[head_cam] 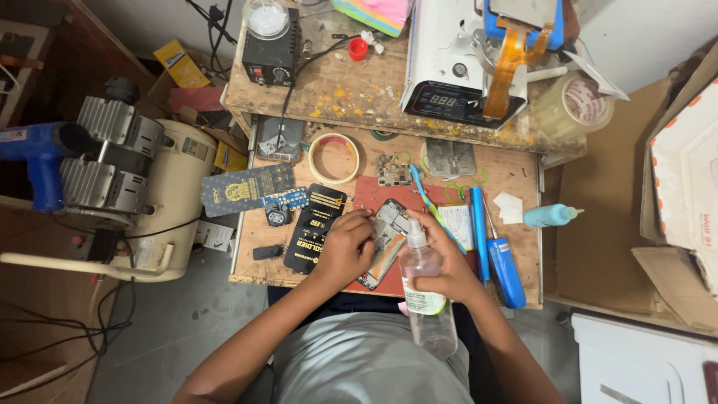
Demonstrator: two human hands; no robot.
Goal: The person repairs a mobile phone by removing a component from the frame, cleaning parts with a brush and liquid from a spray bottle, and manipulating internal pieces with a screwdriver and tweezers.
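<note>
My left hand (345, 247) rests on an opened phone (385, 239) that lies on a red mat (374, 196), its fingers pressing the phone's left edge. My right hand (446, 271) grips a clear plastic spray bottle (425, 295) with a white nozzle, tilted so the nozzle points at the phone's upper end. A black packet (313, 228) lies just left of the phone.
Blue screwdrivers (502, 262) and a blue pen tool (478, 232) lie right of the mat, beside a light blue dropper bottle (550, 216). A tape ring (333, 158), a small circuit board (393, 174) and a metal plate (450, 158) sit behind. A heating machine (456, 60) stands on the upper shelf. An air compressor (142, 187) stands left.
</note>
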